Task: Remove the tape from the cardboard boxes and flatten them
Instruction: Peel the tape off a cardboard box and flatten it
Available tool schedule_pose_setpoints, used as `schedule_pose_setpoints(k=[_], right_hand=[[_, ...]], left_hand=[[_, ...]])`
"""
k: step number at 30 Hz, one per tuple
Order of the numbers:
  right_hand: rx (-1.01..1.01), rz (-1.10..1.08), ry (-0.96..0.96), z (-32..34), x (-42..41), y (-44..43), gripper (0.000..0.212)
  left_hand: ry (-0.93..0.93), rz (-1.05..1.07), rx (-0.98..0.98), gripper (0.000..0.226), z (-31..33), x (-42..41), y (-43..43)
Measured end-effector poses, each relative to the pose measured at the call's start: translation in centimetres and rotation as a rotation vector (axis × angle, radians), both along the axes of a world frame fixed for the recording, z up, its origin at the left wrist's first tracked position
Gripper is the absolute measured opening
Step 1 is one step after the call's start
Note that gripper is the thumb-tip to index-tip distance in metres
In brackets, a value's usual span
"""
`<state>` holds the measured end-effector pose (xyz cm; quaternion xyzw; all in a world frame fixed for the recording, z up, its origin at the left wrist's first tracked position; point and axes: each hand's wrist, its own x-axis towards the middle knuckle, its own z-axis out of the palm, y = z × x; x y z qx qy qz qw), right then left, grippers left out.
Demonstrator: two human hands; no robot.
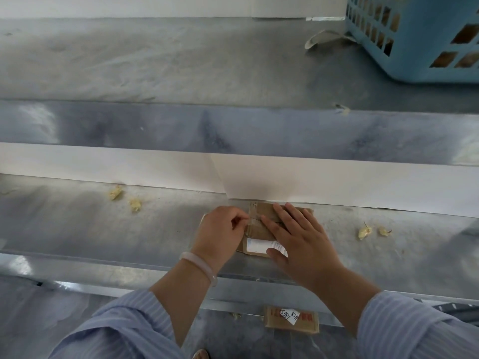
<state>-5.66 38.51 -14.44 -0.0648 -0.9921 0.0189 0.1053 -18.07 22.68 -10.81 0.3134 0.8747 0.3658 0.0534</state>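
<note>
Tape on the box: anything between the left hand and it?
Nothing visible. The left hand pinches the tape at the box's left end; the right hand lies flat on the box, right of the pinch, not covering it.

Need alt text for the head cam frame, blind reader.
A person's left hand pinches clear tape on a small brown cardboard box while the right hand presses flat on it, on a grey metal ledge. A blue plastic lattice basket sits upper right; a second labelled cardboard box lies lower down.
</note>
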Motion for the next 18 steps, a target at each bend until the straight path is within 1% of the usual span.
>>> schedule_pose_setpoints(k=[4, 6, 8, 10, 11, 13, 14, 16, 17, 18], right_hand=[[-0.003, -0.008, 0.008, 0.0, -0.1, -0.1, 0.062], [0.002, -0.009, 0.01, 0.0, -0.1, -0.1, 0.062], [0.008, -0.006, 0.016, -0.1, -0.1, -0.1, 0.062], [0.008, -0.003, 0.023, -0.2, -0.1, -0.1, 0.062], [0.006, -0.003, 0.025, -0.3, -0.1, 0.0, 0.062], [0.003, -0.005, 0.025, -0.4, -0.1, 0.0, 0.062], [0.003, -0.004, 0.022, -0.4, -0.1, 0.0, 0.063], [0.003, 0.001, 0.017, -0.4, -0.1, 0.1, 0.062], [0.003, 0.005, 0.013, -0.3, -0.1, 0.1, 0.062], [-0.001, 0.009, 0.009, -0.3, 0.0, 0.1, 0.062]], left_hand=[[-0.313, 0.27, 0.178, 0.015, -1.5, 0.8, 1.2], [-0.372, 0.314, 0.219, 0.018, -1.9, 1.0, 1.3], [-0.358, 0.261, 0.21, 0.018, -1.9, 0.8, 1.0], [-0.334, 0.133, 0.174, 0.011, -1.9, 0.5, 0.3], [-0.33, 0.059, 0.149, 0.012, -1.9, 0.3, -0.1], [-0.34, -0.028, 0.1, 0.03, -1.9, -0.2, -0.8], [-0.365, -0.042, 0.086, 0.032, -1.8, -0.4, -1.0], [-0.391, -0.041, 0.086, 0.016, -1.5, -0.7, -1.0], [-0.38, -0.027, 0.098, 0.015, -1.4, -0.9, -0.9], [-0.363, -0.017, 0.104, 0.022, -1.2, -1.1, -0.7]])
